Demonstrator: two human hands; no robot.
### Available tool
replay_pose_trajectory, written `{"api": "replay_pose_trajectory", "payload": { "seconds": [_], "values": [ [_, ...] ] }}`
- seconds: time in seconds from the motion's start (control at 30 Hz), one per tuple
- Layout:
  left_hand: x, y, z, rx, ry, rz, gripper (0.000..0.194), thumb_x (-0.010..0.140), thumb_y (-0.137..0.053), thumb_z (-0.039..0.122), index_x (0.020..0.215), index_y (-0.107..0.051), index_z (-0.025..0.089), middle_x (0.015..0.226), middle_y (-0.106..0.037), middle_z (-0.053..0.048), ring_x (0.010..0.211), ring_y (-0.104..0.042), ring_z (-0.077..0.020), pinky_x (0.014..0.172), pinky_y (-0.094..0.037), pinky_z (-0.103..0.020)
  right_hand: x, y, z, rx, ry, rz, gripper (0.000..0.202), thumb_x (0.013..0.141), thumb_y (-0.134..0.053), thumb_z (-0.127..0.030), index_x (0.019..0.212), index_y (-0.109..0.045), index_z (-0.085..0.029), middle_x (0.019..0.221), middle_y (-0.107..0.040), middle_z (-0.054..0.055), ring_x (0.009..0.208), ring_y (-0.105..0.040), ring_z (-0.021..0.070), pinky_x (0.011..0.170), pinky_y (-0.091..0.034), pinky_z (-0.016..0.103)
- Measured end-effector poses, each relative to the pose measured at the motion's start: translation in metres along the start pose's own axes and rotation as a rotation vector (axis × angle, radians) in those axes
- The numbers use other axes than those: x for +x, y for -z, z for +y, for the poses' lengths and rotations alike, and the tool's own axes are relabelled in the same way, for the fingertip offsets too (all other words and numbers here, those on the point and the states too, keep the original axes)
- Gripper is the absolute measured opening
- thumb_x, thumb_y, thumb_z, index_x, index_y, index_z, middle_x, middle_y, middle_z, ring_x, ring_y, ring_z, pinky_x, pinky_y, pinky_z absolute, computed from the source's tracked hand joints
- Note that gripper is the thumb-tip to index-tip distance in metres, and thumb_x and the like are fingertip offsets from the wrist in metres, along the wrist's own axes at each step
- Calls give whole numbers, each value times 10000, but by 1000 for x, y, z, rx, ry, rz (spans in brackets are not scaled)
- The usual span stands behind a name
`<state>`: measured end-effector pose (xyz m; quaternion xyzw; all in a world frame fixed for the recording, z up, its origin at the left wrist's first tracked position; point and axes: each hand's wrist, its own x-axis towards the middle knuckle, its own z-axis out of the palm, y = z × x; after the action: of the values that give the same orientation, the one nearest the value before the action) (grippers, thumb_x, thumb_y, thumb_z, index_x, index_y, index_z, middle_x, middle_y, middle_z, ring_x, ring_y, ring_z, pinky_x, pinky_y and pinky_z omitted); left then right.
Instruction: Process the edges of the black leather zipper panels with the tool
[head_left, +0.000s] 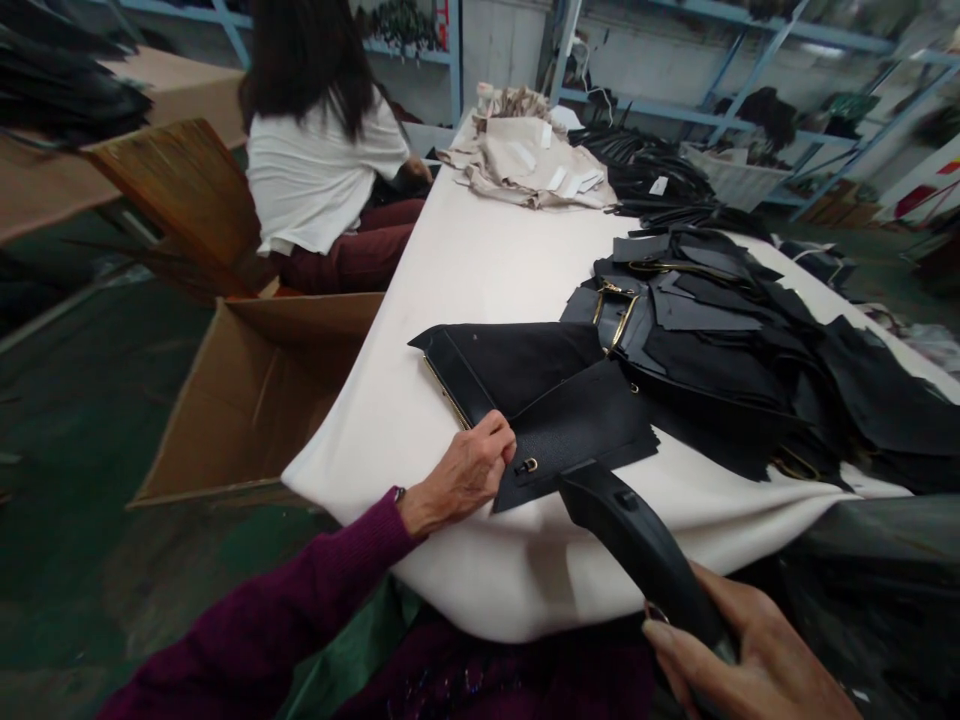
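My left hand (474, 462) is closed, its fingers pinching the edge of a black leather piece (585, 420) near a small gold ring fitting (529, 465). The piece lies on the white-covered table. Under and beyond it is a black panel (536, 355) with a gold zipper (446, 392) along its left edge. My right hand (757, 650) is wrapped round the handle of a black curved handheld tool (637, 530) with a flat end. That end is close to the leather piece's lower edge; I cannot tell whether it touches.
A large pile of black leather pieces (750, 340) spreads over the table's right side. Beige pieces (517, 155) and more black ones (645, 165) lie at the far end. A cardboard box (225, 400) stands on the floor at left, near a seated person (322, 170) and wooden chair (180, 200).
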<state>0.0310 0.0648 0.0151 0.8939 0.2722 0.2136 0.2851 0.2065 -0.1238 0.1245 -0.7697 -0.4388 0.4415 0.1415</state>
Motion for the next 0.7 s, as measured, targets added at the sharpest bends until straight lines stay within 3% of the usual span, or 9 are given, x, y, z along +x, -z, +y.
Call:
{"api": "replay_pose_trajectory", "payload": {
  "seconds": [0.17, 0.3, 0.47, 0.7],
  "values": [
    [-1, 3, -2, -116, -5, 51, 207, 701, -349, -13, 702, -457, 164, 785, -452, -9, 684, -456, -101, 648, -400, -224, 18, -20, -15, 89, 55, -85, 58, 743, -490, -238, 707, -485, -194, 462, -474, -85, 404, -523, 114, 401, -402, 192],
    [-2, 3, -3, -136, -10, 78, 212, 685, -347, -17, 690, -458, 164, 769, -456, -10, 681, -453, -106, 636, -401, -230, 29, -28, -22, 96, 87, -69, 81, 760, -500, -258, 727, -491, -184, 446, -467, -92, 375, -505, 103, 372, -388, 178],
    [-2, 4, -2, -146, -7, 77, 206, 691, -356, -13, 702, -460, 164, 779, -453, -9, 673, -445, -104, 637, -395, -231, 30, -22, -27, 72, 100, -19, 109, 777, -509, -289, 766, -499, -182, 462, -482, -86, 396, -507, 113, 401, -398, 197],
    [-3, 4, -4, -158, -6, 73, 204, 697, -360, -15, 703, -460, 163, 784, -447, -6, 673, -444, -100, 641, -380, -227, 15, -11, -23, 14, 66, -4, 263, 783, -494, -364, 573, -451, -210, 472, -495, -52, 442, -540, 143, 462, -446, 250]
  ]
}}
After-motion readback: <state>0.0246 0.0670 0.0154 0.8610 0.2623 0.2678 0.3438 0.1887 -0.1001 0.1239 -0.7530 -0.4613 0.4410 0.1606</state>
